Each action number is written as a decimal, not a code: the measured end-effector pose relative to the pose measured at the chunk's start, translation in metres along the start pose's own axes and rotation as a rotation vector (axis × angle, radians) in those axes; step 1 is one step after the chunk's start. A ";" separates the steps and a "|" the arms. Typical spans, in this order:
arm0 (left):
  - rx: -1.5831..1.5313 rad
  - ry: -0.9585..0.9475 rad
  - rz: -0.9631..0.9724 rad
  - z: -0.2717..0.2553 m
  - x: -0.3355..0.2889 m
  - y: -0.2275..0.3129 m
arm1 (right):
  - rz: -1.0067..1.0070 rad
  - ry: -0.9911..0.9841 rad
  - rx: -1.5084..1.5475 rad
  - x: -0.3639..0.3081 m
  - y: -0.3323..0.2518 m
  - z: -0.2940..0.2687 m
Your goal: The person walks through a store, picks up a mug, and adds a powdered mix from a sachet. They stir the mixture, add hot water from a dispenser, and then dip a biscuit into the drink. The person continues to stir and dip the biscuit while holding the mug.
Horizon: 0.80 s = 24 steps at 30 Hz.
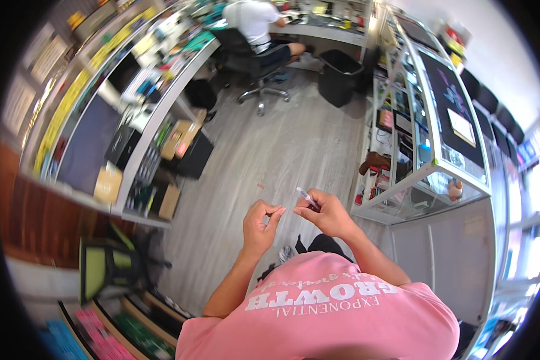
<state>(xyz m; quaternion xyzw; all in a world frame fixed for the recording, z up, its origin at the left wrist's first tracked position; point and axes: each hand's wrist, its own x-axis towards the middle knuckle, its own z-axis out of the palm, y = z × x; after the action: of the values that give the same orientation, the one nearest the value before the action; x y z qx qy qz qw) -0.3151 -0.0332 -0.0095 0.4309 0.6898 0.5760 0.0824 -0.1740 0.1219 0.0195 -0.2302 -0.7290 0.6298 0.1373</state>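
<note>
— What lies left and right?
— Left, a counter (152,123); right, a display case (434,135); between, the floor (270,138), with left hand (259,227) and right hand (329,215) above.
— Ahead?
— A person (246,25) on a swivel chair (237,51), a bin (340,78) rightward.

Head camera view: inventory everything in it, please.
pen-like tube: 1, pale, in right hand
co-worker: 1, white shirt, far end
swivel chair: 1, black, under co-worker
bin: 1, black, far floor
display case: 1, white, right
bench: 1, white, left
clutter: uncounted, mixed colours, bench
boxes: at least 3, brown, left
second chair: 1, green, lower left
floor: 1, grey, centre
shirt: 1, pink, bottom
left hand: 1, bare, centre
right hand: 1, bare, centre
</note>
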 end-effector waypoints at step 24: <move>-0.406 -0.486 -0.697 0.376 0.636 -0.314 | 0.330 0.694 -0.052 0.448 0.099 -0.372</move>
<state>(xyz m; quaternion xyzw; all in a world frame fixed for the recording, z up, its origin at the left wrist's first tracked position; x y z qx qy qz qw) -0.6341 0.6878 -0.1592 0.2713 0.6274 0.5196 0.5126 -0.3595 0.6782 -0.0548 -0.5474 -0.6081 0.5095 0.2665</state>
